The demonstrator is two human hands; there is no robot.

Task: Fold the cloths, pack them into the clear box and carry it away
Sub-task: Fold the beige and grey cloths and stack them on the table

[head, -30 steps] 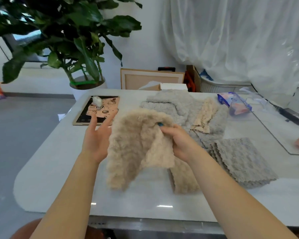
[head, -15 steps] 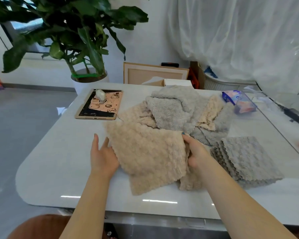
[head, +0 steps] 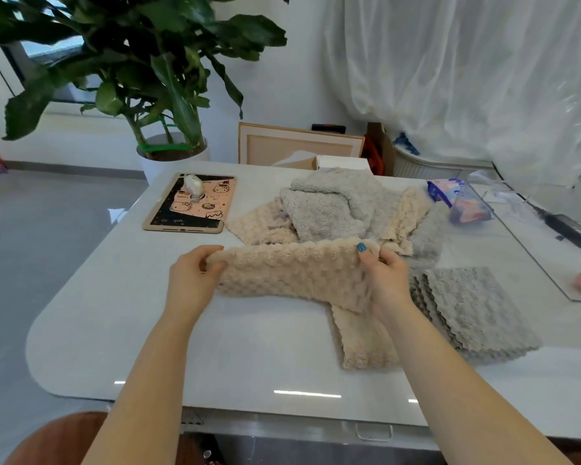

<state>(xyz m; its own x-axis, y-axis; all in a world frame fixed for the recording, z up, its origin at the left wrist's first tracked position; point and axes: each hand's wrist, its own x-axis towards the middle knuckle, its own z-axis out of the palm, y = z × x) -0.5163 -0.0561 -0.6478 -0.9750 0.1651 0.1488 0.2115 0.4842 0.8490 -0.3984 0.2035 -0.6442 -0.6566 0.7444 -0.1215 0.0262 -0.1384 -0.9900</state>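
A beige fluffy cloth (head: 292, 271) lies folded into a long band on the white table (head: 155, 333). My left hand (head: 190, 278) pinches its left end and my right hand (head: 384, 280) grips its right end. Under my right forearm sits another folded beige cloth (head: 363, 344). A stack of folded grey cloths (head: 473, 310) rests to the right. Behind lies a loose heap of grey and beige cloths (head: 336, 206). A clear box (head: 530, 229) stands at the right edge, only partly in view.
A tablet in a pink cartoon case (head: 190, 204) with a small white object on it lies at the back left. A blue and pink packet (head: 458, 201) sits by the clear box. A potted plant (head: 148, 78) and a picture frame (head: 299, 146) stand behind the table.
The beige cloth went from hanging in the air, to spread flat, to folded in half. Both hands now grip its ends, the left having moved from beside it.
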